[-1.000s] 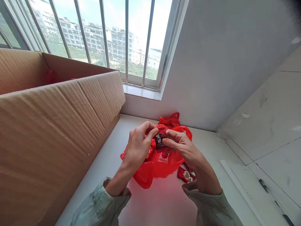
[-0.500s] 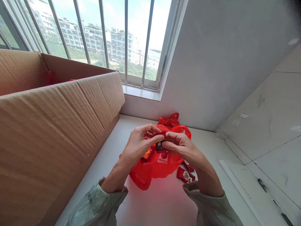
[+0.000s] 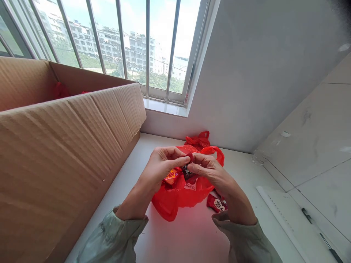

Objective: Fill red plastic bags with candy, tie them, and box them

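Observation:
Between both hands is a small dark-wrapped candy (image 3: 187, 172) with a red edge and pale lettering. My left hand (image 3: 163, 164) pinches the wrapper's upper edge between thumb and forefinger. My right hand (image 3: 210, 168) pinches it from the other side, the thumbtips close together. Below them lies an open red plastic bag (image 3: 189, 195) on the white table. Inside the bag are an orange-and-red wrapped sweet (image 3: 171, 176) and a piece marked CANDY (image 3: 191, 184). Dark red packets (image 3: 216, 203) with white lettering lie by the bag's right side, partly hidden by my right wrist.
A tall cardboard box (image 3: 82, 146) with red items inside stands at the left. Another red bag (image 3: 197, 141) lies against the wall. A white strip (image 3: 279, 219), a black pen (image 3: 306, 215) and a black-handled tool (image 3: 330, 248) lie at the right. The barred window (image 3: 148, 54) is behind.
The fingers have shifted slightly on the wrapper, and the dark candy has tilted. My left hand has moved a little to the left, showing more of the orange-and-red sweet.

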### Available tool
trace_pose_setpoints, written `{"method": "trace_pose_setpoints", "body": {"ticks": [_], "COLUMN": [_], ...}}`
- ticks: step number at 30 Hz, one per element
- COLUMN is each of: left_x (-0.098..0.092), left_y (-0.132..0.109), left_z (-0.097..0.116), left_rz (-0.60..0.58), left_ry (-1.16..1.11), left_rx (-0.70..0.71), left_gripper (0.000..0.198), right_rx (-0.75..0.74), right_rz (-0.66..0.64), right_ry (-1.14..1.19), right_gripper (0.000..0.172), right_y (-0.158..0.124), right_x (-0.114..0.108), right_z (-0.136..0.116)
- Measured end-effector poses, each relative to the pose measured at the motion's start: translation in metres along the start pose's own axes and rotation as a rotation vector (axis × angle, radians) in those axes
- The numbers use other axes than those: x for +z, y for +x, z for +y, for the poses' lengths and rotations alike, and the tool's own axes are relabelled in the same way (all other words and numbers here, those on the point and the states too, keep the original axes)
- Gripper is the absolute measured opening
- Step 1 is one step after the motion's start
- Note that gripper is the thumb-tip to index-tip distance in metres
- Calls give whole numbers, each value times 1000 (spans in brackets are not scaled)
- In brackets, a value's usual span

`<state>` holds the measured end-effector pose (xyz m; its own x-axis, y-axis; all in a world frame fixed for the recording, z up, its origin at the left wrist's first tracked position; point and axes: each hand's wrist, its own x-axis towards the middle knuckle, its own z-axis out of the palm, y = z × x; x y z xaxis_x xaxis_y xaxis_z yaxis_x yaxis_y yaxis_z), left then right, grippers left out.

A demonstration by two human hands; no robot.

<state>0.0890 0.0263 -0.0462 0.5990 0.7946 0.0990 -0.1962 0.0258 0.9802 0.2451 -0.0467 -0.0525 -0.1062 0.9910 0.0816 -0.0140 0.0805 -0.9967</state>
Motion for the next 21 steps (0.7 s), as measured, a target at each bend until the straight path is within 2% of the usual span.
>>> {"method": "trace_pose_setpoints", "body": {"ticks": [8, 12, 17, 21], "left_x": [2, 1, 2, 1], "left_y": [0, 0, 1, 0], "left_z": [-2, -2, -1, -3], "left_rz": [-17, -23, 20, 24], "left_ry": [-82, -8, 94, 346], "left_rx": [-71, -72, 49, 76], "left_gripper": [26, 27, 30, 39], "right_rx": [-2, 32, -8, -35], "right_rz": [-45, -52, 68, 236], "right_ry": [-5, 3, 60, 150], "right_gripper": [24, 23, 24, 34], "right_y": [-2, -3, 2, 6], "right_x": [-5, -5, -4, -4], "right_z": [0, 0, 2, 2]}}
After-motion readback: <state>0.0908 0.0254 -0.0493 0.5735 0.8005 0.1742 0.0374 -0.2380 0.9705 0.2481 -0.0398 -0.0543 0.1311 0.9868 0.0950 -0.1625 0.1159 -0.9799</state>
